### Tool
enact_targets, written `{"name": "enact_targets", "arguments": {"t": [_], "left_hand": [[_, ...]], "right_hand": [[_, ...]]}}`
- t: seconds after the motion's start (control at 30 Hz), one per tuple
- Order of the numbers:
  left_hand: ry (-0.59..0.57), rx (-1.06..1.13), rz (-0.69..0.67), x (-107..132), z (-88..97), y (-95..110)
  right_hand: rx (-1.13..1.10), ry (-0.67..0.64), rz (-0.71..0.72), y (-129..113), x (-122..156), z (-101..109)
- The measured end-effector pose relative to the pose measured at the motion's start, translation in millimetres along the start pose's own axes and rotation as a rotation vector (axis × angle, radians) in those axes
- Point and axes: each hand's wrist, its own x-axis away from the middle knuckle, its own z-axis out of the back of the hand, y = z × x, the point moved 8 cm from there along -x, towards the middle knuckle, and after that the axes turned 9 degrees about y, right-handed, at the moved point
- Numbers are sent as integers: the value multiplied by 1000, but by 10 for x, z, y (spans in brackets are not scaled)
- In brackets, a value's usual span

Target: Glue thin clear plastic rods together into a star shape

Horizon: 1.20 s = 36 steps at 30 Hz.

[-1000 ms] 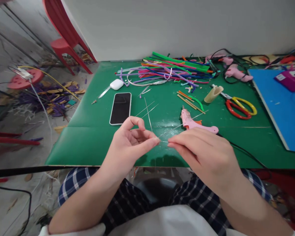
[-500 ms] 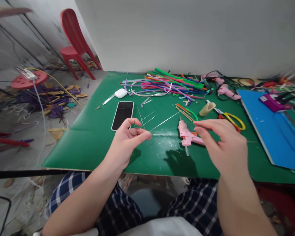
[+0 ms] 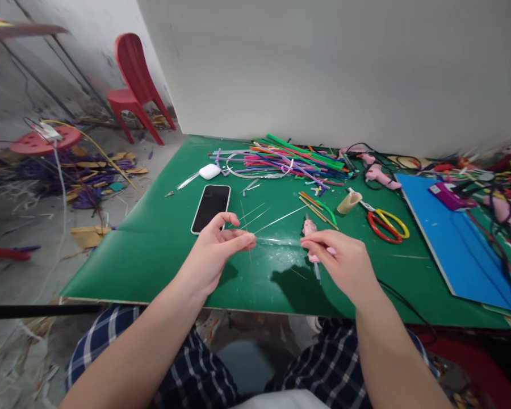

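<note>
My left hand (image 3: 217,247) pinches several thin silvery wires (image 3: 281,220) between thumb and fingertips; their ends fan out above the table. Facing it, my right hand (image 3: 338,255) has thumb and forefinger pressed together on a thin strand that runs across from the left fingertips. Whether that strand is wire or clear thread I cannot tell. Partly behind the right fingers lies a pink glue gun (image 3: 310,228) with a clear glue stick poking out. A black phone with a pale case (image 3: 212,208) lies just beyond my left hand.
Colourful pipe cleaners (image 3: 289,156) are heaped at the back of the green table (image 3: 145,255). Scissors with red and yellow handles (image 3: 387,224), a beige tube (image 3: 349,202), short sticks (image 3: 317,209) and a blue board (image 3: 447,244) lie to the right. A white earbud case (image 3: 209,171) sits back left.
My right hand has moved left, closer to my left hand, and now covers part of the glue gun. The left hand keeps its pinch. The view has shifted slightly.
</note>
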Motion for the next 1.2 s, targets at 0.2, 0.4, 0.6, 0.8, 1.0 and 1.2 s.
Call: {"name": "enact_targets", "arguments": {"t": [0.2, 0.4, 0.6, 0.8, 1.0, 1.2], "left_hand": [[-39, 21, 14, 25, -26, -6], [-58, 25, -10, 44, -30, 26], [-40, 24, -32, 43, -28, 39], [-24, 12, -53, 73, -27, 67], [-29, 1, -54, 83, -36, 77], [-13, -2, -60, 89, -34, 86]], "right_hand": [[16, -16, 24, -44, -23, -21], [63, 61, 95, -99, -30, 5], [91, 121, 165, -148, -39, 40], [93, 152, 165, -157, -37, 55], [81, 159, 169, -147, -36, 53], [80, 172, 179, -160, -27, 56]]}}
